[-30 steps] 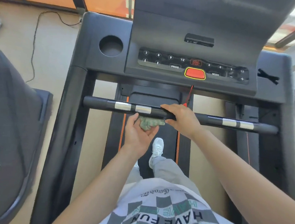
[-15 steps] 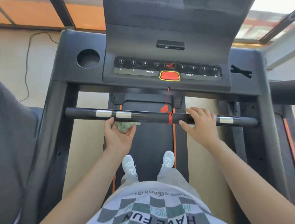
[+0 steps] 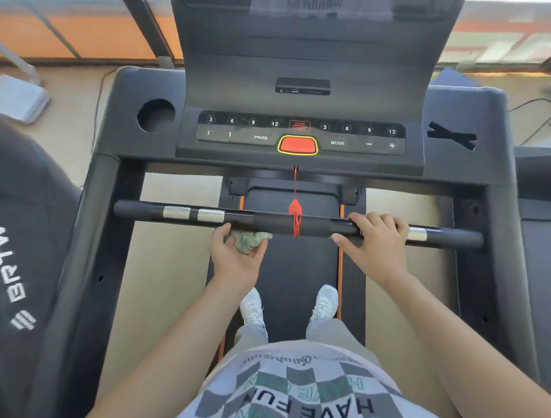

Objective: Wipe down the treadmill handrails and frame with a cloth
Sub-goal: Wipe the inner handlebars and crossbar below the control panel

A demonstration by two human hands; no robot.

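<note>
Cloth [image 3: 249, 241] shifted right, pressed under handrail [image 3: 266, 222]

Green cloth [image 3: 249, 240], blk handrail [image 3: 312, 226], red cord [image 3: 295, 210].

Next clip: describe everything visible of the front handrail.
The handrail is a black round bar lying level across the treadmill, below the console. It looks glossy, with a matte, foam-like middle. Two silver bands sit on its left part; another shows by the right hand, which grips it, fingers over the top, thumb beneath. A red cord is wound round its middle. The left hand holds a green cloth against its underside.
</note>
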